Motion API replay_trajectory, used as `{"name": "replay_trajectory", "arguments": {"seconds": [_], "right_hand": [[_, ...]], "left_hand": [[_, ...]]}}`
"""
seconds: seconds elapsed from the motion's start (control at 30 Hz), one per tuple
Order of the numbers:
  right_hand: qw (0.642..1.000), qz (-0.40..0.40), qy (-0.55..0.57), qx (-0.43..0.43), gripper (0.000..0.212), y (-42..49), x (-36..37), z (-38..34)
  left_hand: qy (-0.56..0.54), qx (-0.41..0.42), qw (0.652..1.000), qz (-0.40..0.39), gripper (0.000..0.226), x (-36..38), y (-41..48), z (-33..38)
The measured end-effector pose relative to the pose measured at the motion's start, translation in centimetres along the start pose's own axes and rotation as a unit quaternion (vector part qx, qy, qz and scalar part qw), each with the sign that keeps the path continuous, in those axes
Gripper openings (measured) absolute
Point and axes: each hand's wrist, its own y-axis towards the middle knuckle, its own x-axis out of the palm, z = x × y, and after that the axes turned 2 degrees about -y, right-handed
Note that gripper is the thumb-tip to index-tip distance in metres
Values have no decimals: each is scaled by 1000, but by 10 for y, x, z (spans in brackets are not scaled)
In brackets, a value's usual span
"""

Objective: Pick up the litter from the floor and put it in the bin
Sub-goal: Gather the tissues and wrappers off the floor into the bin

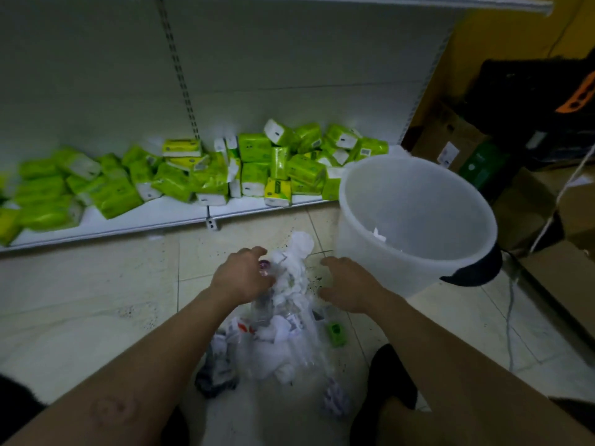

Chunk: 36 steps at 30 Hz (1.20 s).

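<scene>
A heap of litter lies on the tiled floor between my arms: crumpled white tissues (296, 265), clear plastic film, a small green packet (336, 332), a grey rag (215, 376) and a purplish wrapper (335, 398). My left hand (240, 276) is curled round the neck of a clear plastic bottle (261, 309) with a purple cap, at the top of the heap. My right hand (349, 286) hovers palm down just right of the tissues, fingers spread, holding nothing. The translucent white bin (354, 252) stands upright right of that hand, with a scrap of white paper (379, 235) inside.
A low white shelf (128, 217) along the back carries many green tissue packs (257, 169). Cardboard boxes (450, 140) and dark bags crowd the right side, with a thin cable (510, 317) on the floor. My black shoe (392, 378) is beside the heap. Dark specks dot the tiles.
</scene>
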Motion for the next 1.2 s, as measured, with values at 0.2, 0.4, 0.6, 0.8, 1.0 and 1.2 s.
{"name": "replay_trajectory", "arguments": {"seconds": [0.2, 0.4, 0.6, 0.8, 1.0, 1.2], "right_hand": [[996, -57, 52, 55, 55, 46, 73, 4], [989, -71, 39, 125, 54, 108, 119, 36], [992, -50, 43, 106, 45, 171, 152, 55], [992, -46, 32, 115, 47, 214, 184, 72], [988, 3, 32, 150, 23, 213, 201, 81], [971, -6, 167, 170, 62, 204, 204, 80]], "left_hand": [[-34, -58, 997, -44, 55, 41, 19, -48], [-42, -104, 990, -90, 53, 88, 57, -88], [-37, -93, 989, -113, 48, 146, 111, -101], [-83, -109, 987, -87, 52, 190, 136, -114], [-116, -180, 974, -78, 69, 206, 139, -120], [-169, -209, 962, -52, 72, 202, 131, -115]]}}
